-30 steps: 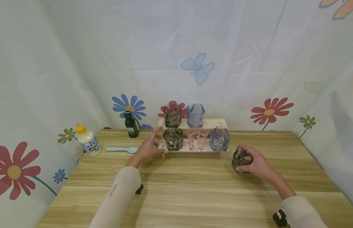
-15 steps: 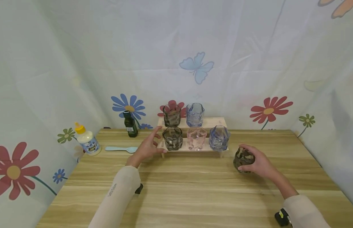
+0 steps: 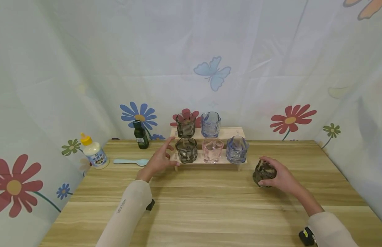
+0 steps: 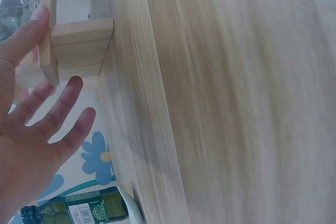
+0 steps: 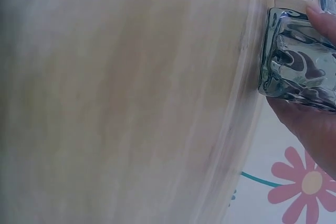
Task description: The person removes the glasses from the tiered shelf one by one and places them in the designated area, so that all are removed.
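A two-tier wooden rack (image 3: 232,133) stands at the back of the table. Its upper tier carries a smoky grey glass (image 3: 186,126) and a pale blue glass (image 3: 211,125). Below are another grey glass (image 3: 186,151), a pink glass (image 3: 212,151) and a blue glass (image 3: 237,150). My left hand (image 3: 158,161) is at the rack's left end, fingers spread; in the left wrist view its thumb (image 4: 32,30) lies against the board. To the rack's right, my right hand (image 3: 282,175) holds a grey faceted glass (image 5: 299,59) between thumb and fingers. Whether this glass touches the table is unclear.
Left of the rack stand a dark green bottle (image 3: 141,135) and a white squeeze bottle (image 3: 96,154) with a yellow cap. A light blue spoon (image 3: 129,161) lies near my left hand. Behind the wooden table (image 3: 203,212) hangs a flowered curtain (image 3: 166,68).
My right hand has shifted very slightly to the right with the grey glass, then stays nearly still. The left hand and the glasses on the rack keep their places.
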The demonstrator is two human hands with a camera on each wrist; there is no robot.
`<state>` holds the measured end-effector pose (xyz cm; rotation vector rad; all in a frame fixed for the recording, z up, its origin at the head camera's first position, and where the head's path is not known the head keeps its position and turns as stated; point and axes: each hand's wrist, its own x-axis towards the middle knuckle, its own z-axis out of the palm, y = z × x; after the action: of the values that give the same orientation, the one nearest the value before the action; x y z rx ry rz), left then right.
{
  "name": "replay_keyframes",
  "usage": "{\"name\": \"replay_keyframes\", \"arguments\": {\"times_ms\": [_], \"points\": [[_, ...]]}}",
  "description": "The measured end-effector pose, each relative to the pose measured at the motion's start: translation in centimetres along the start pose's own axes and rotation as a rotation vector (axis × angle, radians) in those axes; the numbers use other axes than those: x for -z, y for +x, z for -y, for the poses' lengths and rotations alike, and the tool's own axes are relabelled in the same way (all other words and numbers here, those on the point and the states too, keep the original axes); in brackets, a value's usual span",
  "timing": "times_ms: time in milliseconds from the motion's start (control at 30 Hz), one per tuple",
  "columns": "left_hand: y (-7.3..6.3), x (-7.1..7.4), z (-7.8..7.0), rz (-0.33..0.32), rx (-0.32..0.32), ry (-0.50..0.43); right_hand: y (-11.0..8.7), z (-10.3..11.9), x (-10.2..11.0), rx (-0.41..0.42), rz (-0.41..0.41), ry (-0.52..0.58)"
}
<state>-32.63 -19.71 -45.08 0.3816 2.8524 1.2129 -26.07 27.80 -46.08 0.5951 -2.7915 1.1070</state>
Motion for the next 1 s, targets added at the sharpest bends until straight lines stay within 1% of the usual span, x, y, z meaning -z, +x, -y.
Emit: {"name": "replay_keyframes", "arguments": {"times_ms": [267,400,567,800,1000], "points": [[-0.2,0.0,0.0,0.005,0.002,-0.001,0.0,-0.3,0.0,0.002,0.006,-0.012],[-0.2,0.0,0.0,0.006,-0.009,-0.002,-0.1,0.1,0.2,-0.001,0.008,-0.019],[-0.2,0.0,0.1,0.004,-0.008,-0.003,0.0,0.7,0.7,-0.027,0.015,-0.018],[-0.2,0.0,0.1,0.005,-0.007,-0.011,0.9,1.8,1.8,-0.029,0.008,-0.052],[-0.1,0.0,0.2,0.003,-0.021,-0.017,2.3,2.7,2.8,0.005,-0.003,-0.058]]}}
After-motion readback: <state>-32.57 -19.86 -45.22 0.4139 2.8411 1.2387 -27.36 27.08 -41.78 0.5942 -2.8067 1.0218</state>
